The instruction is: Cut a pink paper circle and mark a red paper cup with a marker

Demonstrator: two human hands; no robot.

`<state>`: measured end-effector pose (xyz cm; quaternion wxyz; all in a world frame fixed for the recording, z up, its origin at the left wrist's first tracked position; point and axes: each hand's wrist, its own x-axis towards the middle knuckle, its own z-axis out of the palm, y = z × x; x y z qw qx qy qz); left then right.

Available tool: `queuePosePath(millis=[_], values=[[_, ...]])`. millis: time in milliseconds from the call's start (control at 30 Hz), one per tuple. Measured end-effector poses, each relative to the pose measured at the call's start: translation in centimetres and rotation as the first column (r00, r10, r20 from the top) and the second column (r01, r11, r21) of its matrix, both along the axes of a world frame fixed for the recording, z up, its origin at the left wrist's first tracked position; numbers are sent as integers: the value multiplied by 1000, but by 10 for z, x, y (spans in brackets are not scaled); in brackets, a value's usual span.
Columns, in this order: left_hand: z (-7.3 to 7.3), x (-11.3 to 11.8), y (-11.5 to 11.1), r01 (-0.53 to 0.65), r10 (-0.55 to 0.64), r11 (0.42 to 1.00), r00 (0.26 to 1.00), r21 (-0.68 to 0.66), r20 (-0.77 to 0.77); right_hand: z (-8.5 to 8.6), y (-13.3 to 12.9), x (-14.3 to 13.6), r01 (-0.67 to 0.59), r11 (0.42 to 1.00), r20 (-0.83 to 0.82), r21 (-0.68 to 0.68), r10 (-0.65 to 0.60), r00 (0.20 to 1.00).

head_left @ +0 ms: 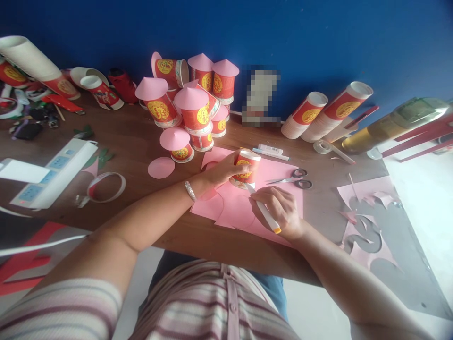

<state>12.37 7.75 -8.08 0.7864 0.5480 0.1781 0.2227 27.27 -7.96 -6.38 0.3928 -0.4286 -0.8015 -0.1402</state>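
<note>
My left hand [223,171] is wrapped round a red and white paper cup [249,163] with a gold emblem, which stands on pink paper [233,212]. In my right hand [281,208] is a white marker [267,216] with an orange end, its tip close to the cup's lower edge; whether it touches cup or paper I cannot tell. Curved outlines show on the pink sheets. Scissors [297,178] with dark handles lie on the right edge of the paper. A cut pink disc [161,168] rests to the left.
Several red cups with pink cone tops [191,106] are grouped at the back. Stacked paper cups [329,111] lean near the blue wall. A power strip [54,174] lies left, pink paper scraps [370,236] right. A tape roll [322,147] sits near a bottle [392,125].
</note>
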Motion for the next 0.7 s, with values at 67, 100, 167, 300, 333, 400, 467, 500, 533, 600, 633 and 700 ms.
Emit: queuePosePath(millis=[67, 100, 167, 300, 333, 400, 467, 500, 533, 600, 633, 700], values=[[1, 0, 0, 6, -6, 1000, 1000, 12, 7, 0, 0, 0, 4, 1000, 1, -2, -4, 1000], [1, 0, 0, 6, -6, 1000, 1000, 17, 11, 0, 1, 0, 5, 1000, 2, 0, -5, 1000], [1, 0, 0, -1, 1, 1000, 1000, 22, 13, 0, 1, 0, 6, 1000, 8, 4, -6, 1000], [-1, 0, 0, -13, 13, 1000, 1000, 18, 5, -1, 1, 0, 9, 1000, 16, -1, -9, 1000], [-1, 0, 0, -15, 15, 1000, 1000, 18, 3, -1, 1, 0, 11, 1000, 17, -6, -11, 1000], [-1, -1, -1, -11, 11, 1000, 1000, 18, -3, -1, 0, 0, 12, 1000, 20, -15, -12, 1000], [0, -1, -1, -9, 9, 1000, 1000, 18, -7, -1, -1, -1, 10, 1000, 24, -22, -10, 1000], [0, -1, -1, -9, 9, 1000, 1000, 19, -7, -1, -1, -1, 9, 1000, 26, -24, -9, 1000], [1, -1, -1, -5, 5, 1000, 1000, 20, -6, -1, -1, -1, 9, 1000, 27, -25, -8, 1000], [1, -1, -1, 7, -7, 1000, 1000, 27, -2, -2, -1, -1, 9, 1000, 27, -22, -9, 1000], [1, -1, -1, 10, -10, 1000, 1000, 29, -1, -2, -1, 0, 9, 1000, 26, -20, -9, 1000], [2, -1, -1, 0, 0, 1000, 1000, 30, -3, -3, -1, 0, 10, 1000, 26, -23, -10, 1000]])
